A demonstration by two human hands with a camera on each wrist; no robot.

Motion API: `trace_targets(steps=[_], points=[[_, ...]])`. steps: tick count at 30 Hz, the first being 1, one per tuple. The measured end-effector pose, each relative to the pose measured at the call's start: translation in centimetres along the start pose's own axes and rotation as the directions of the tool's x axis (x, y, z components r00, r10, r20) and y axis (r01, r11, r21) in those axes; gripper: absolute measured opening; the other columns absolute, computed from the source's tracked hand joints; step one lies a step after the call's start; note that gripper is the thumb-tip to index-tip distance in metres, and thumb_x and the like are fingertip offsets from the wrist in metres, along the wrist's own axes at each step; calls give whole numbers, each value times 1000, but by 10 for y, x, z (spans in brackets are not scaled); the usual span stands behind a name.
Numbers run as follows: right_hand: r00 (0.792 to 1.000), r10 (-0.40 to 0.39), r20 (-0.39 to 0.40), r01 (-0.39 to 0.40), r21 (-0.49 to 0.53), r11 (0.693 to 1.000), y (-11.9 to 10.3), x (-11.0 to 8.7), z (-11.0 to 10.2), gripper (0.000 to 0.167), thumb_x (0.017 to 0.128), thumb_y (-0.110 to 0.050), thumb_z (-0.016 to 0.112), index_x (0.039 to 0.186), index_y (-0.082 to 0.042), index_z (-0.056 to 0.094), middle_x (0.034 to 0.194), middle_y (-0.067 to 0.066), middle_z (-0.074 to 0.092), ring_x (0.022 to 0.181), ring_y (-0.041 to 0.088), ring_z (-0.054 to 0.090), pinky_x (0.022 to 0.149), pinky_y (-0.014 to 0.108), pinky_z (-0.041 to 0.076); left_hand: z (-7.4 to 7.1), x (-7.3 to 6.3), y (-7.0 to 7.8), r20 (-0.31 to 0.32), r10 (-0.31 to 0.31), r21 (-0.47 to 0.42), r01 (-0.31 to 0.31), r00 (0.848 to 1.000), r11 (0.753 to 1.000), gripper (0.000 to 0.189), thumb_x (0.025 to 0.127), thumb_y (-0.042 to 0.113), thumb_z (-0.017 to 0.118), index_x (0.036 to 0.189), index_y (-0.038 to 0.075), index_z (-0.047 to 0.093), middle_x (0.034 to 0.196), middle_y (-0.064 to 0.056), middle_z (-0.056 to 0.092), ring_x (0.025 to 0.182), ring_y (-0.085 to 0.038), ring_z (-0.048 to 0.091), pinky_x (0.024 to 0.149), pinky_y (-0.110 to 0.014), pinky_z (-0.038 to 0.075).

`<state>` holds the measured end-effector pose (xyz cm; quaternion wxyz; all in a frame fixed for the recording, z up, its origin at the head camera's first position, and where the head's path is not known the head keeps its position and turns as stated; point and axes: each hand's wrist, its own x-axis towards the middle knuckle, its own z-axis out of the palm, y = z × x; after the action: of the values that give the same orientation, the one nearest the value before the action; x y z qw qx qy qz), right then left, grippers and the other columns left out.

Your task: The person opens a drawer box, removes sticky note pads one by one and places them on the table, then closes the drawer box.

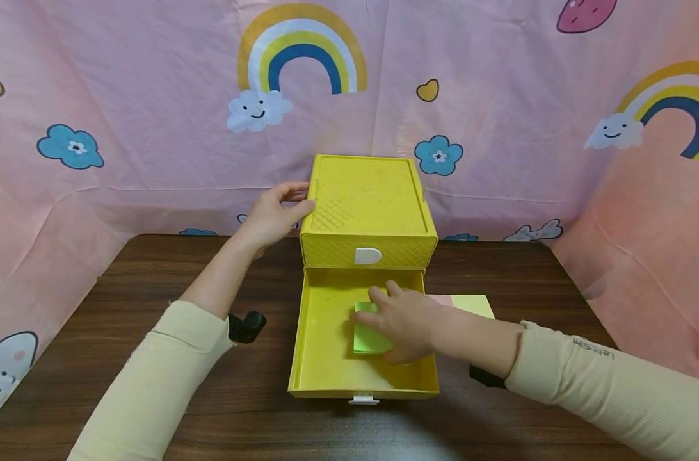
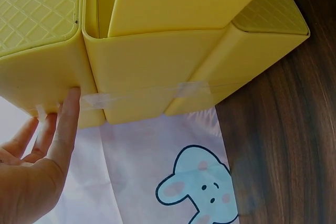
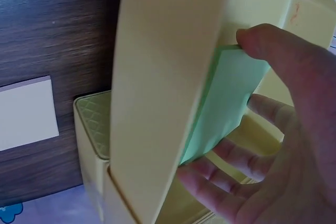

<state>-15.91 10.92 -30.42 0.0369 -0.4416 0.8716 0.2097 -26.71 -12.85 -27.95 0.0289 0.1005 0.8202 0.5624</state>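
Note:
A yellow two-tier drawer box [image 1: 372,192] stands on the table, its lower drawer [image 1: 326,378] pulled out. My left hand [image 1: 271,218] rests against the box's left side, the thumb along the top edge; in the left wrist view its fingers [image 2: 67,124] lie fairly straight on the yellow wall. Inside the drawer my right hand [image 1: 409,323] spans a pad of green sticky notes [image 1: 368,336]. The right wrist view has the thumb at one edge of the green pad [image 3: 228,93] and the fingertips along the opposite edge.
Right of the drawer, partly behind my right forearm, lie pale yellow and pink paper pads [image 1: 470,304] on the dark wood table [image 1: 228,397]. The upper drawer [image 1: 326,250] is closed. A pink printed cloth [image 1: 171,128] hangs behind and at the sides.

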Motion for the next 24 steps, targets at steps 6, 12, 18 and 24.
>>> trace_targets(steps=[6,12,18,24], points=[[996,-30,-89,28,-19,999,8,-10,2,69,72,-51,68,134,-27,46,101,7,49,78,22,45,54,25,45,0,0,1,-6,-3,4,3,1000,1000,51,92,26,55,139,12,39,136,-10,43,121,-23,44,79,-39,55],[995,-26,-92,27,14,1000,15,-18,-5,72,71,-48,70,135,-27,45,102,7,49,80,24,46,56,28,46,1,1,1,-11,-19,-6,18,1000,1000,51,92,25,55,139,13,40,135,-10,43,118,-23,47,75,-36,56],[995,-21,-95,23,21,1000,21,-25,-12,71,71,-49,71,134,-27,46,104,8,49,84,25,48,64,31,48,0,1,2,-12,-23,1,23,1000,1000,50,92,25,55,139,14,40,135,-10,43,118,-23,47,77,-36,56],[989,-30,-145,37,44,998,28,-33,-14,68,69,-46,72,130,-25,50,103,9,51,82,26,49,64,31,48,0,1,1,-12,-26,-3,26,1000,1000,51,92,25,55,139,13,40,136,-10,43,118,-23,47,76,-35,56]])
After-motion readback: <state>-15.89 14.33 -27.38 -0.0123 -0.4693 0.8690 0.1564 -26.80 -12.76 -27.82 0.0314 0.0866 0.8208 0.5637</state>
